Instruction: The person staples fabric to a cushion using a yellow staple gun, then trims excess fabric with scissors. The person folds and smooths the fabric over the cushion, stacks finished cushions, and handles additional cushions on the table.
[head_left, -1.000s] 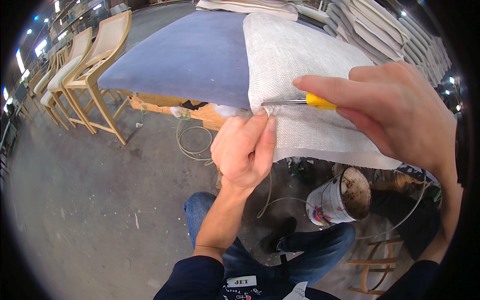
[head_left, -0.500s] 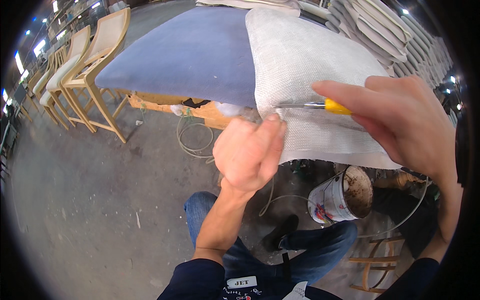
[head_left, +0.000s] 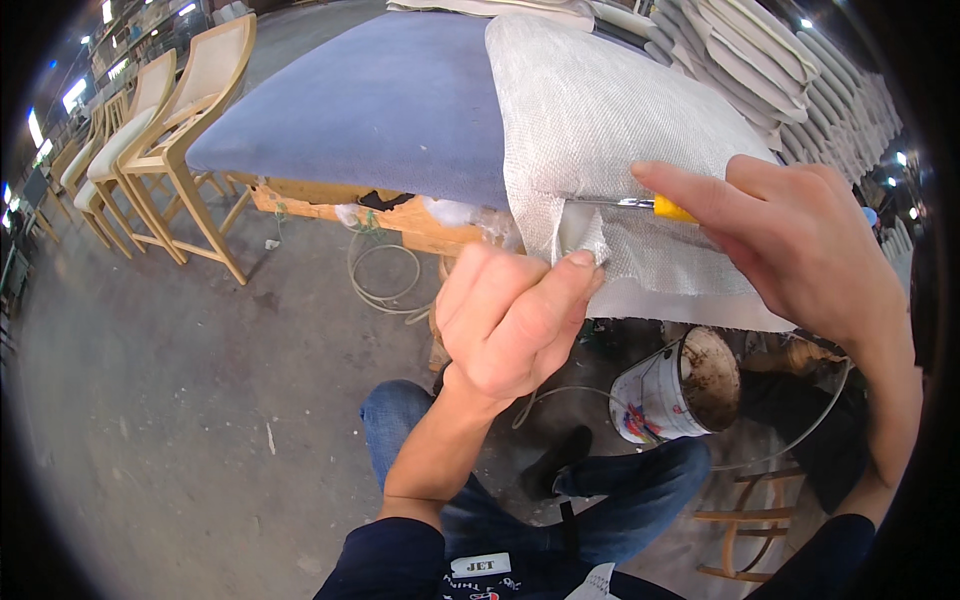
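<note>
A light grey woven-fabric cushion (head_left: 620, 120) lies on the right part of a blue padded bench top (head_left: 370, 100). My left hand (head_left: 515, 320) is closed in a pinch on the fabric at the cushion's near left corner, where a fold stands up from the surface. In my right hand (head_left: 800, 240) is a screwdriver (head_left: 672, 208) with a yellow handle, its forefinger stretched out above the shaft. The metal shaft points left and lies against the raised fold. Its tip is hidden in or behind the fabric.
Below the bench's right side stands a paint-stained bucket (head_left: 655, 395). A thin hose (head_left: 372, 292) is coiled on the floor under the torn bench edge. Wooden chairs (head_left: 190, 130) stand at the left; cushion pieces (head_left: 750, 50) are stacked at the far right. My knees are below.
My left hand has shifted slightly right and down, pulling the fabric up into a larger, more open fold. The screwdriver shaft now lies at that fold; the right hand has barely moved.
</note>
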